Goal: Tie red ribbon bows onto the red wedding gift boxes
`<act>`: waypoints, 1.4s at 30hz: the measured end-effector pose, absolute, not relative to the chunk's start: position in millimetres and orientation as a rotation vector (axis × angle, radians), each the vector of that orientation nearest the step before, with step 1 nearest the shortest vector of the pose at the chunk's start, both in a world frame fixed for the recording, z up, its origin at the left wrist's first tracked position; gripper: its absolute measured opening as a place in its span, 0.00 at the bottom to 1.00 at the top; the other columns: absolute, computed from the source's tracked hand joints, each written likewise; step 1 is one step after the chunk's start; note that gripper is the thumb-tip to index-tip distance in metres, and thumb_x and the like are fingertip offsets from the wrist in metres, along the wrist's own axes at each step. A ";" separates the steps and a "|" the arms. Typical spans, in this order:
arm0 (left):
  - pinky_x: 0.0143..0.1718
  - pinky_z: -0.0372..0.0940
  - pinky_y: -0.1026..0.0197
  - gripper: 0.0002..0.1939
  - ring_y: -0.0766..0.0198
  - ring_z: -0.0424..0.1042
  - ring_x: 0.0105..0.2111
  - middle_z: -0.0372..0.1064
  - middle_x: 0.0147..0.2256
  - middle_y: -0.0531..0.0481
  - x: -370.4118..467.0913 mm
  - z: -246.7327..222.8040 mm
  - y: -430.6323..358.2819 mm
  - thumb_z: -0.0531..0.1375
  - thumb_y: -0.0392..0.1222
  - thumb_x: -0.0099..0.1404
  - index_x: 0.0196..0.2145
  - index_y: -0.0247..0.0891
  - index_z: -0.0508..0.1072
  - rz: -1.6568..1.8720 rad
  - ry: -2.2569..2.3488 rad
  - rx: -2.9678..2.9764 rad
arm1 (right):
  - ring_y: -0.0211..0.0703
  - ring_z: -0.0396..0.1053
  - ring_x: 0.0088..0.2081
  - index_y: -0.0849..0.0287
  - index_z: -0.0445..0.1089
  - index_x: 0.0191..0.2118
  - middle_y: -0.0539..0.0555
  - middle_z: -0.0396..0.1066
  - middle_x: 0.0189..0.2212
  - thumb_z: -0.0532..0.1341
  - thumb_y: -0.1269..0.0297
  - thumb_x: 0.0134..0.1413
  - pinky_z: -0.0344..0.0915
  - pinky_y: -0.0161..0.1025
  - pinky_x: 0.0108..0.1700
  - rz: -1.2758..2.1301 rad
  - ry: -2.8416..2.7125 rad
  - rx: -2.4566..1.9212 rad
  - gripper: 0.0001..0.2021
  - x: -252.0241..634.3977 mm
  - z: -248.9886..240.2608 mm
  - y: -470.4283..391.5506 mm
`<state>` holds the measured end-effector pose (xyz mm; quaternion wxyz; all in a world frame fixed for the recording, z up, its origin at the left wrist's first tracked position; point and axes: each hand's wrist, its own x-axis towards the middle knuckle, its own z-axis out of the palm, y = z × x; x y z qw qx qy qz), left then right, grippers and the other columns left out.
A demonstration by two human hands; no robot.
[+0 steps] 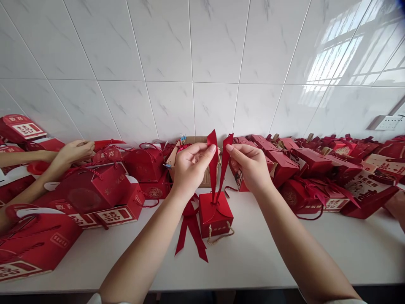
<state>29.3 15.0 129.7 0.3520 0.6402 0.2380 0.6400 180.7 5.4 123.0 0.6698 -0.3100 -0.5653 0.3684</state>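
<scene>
A small red gift box (216, 217) stands on the white table in front of me, with a gold cord handle (221, 240) hanging on its near side. From the middle of its lid rises a red ribbon (214, 173) in two tails. My left hand (193, 164) pinches the left tail near its top, between thumb and fingers. The right tail is pinched by my right hand (249, 162), also close to its tip. Both tails are held up in a narrow V. A dark red ribbon bow (191, 232) lies against the box's left side, its ends spread on the table.
Behind my hands is an open cardboard box (196, 141). Red gift boxes (95, 190) with rope handles crowd the left, where another person's hands (74, 153) work. More red boxes (311, 196) fill the right; part of another hand (397, 209) shows there. A tiled wall backs the table (259, 257).
</scene>
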 end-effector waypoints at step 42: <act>0.38 0.66 0.60 0.04 0.62 0.71 0.33 0.72 0.33 0.51 40.6 28.1 65.4 0.57 0.34 0.57 0.30 0.39 0.71 0.817 1.089 2.298 | 0.37 0.70 0.31 0.58 0.68 0.27 0.48 0.67 0.25 0.61 0.63 0.56 0.67 0.37 0.41 1.300 -0.927 -0.483 0.08 239.9 104.1 31.2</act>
